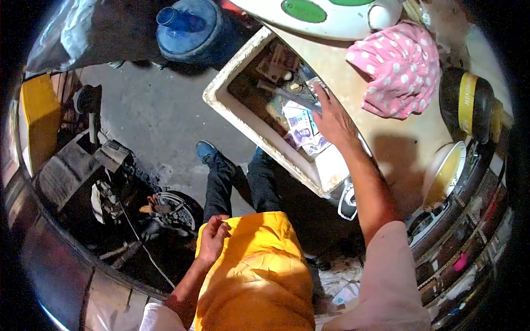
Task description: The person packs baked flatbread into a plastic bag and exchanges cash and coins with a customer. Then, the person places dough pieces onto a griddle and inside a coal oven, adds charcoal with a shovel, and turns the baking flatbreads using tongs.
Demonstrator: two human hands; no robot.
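My right hand (334, 118) reaches over the far right edge of a worn white box (234, 71), fingers stretched and apart. Inside lie banknotes (302, 132), with several coins (295, 87) beside more notes in the shaded far end. A grey flat strip (290, 96) crosses the box and runs to between my thumb and fingers; whether I grip it or only touch it cannot be told. My left hand (214, 237) hangs with its fingers curled in front of my yellow apron (259, 265), and nothing shows in it.
A tan tabletop (397, 138) borders the box, holding a pink polka-dot cloth (397, 69), a white-and-green appliance (326, 16) and a yellow bowl (444, 174). A blue water jug (190, 36) stands on the grey floor. To my left is a container of dark lumps (174, 212).
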